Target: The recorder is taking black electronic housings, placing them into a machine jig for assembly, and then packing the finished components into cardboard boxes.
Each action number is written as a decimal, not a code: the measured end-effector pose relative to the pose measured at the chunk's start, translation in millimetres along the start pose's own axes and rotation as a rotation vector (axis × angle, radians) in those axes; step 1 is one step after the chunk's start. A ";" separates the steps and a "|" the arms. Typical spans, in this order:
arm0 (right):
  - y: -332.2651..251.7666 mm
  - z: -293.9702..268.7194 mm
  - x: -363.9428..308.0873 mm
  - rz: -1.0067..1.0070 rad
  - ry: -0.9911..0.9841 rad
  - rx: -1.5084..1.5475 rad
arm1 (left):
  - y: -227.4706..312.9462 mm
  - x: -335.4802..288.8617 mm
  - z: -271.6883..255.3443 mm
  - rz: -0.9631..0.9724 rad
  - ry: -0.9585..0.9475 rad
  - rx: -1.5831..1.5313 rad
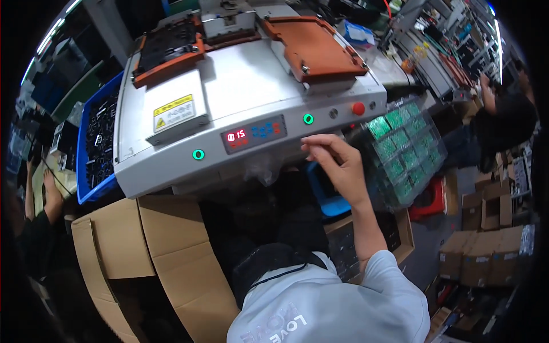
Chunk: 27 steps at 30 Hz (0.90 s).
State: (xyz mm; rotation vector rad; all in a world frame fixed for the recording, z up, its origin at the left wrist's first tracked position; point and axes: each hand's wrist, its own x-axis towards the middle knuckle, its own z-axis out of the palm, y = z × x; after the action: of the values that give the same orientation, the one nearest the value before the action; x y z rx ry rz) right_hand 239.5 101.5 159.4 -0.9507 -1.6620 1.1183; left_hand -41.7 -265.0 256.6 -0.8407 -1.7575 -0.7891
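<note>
My right hand (342, 170) is raised in front of the white machine's (246, 74) front panel, just below a green-lit ring button (309, 119). Its fingers are loosely bent, with a gap to the thumb, and nothing shows in them. Contact with the panel cannot be made out. My left hand is out of view. On top of the machine are an orange fixture (317, 46) at right and an orange-framed fixture (166, 51) with a dark insert at left. A second green ring button (198, 154) and a lit red display (237, 136) sit on the front.
A red knob (358, 108) juts from the panel's right end. Clear trays of green circuit boards (407, 150) stand right of my arm. A blue bin (91, 171) of dark parts flanks the machine's left. An opened cardboard box (177, 257) lies below. Other people work at both sides.
</note>
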 end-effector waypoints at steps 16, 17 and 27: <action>87.1 31.0 -118.5 0.612 0.173 0.880 | 181.8 -108.6 206.7 -1.074 -1.800 -1.378; 88.6 29.7 -122.6 0.614 0.148 0.840 | 179.3 -115.4 212.3 -1.069 -1.826 -1.383; 287.6 -110.0 -60.2 0.440 0.178 -0.682 | 176.3 -116.3 237.3 -1.090 -2.011 -1.173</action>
State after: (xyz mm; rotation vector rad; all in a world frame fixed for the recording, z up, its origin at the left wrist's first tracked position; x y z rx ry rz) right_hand 394.3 160.9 -106.9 -1.8621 -1.7575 0.6915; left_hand 17.7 4.5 99.2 -1.7025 -3.7072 -2.2588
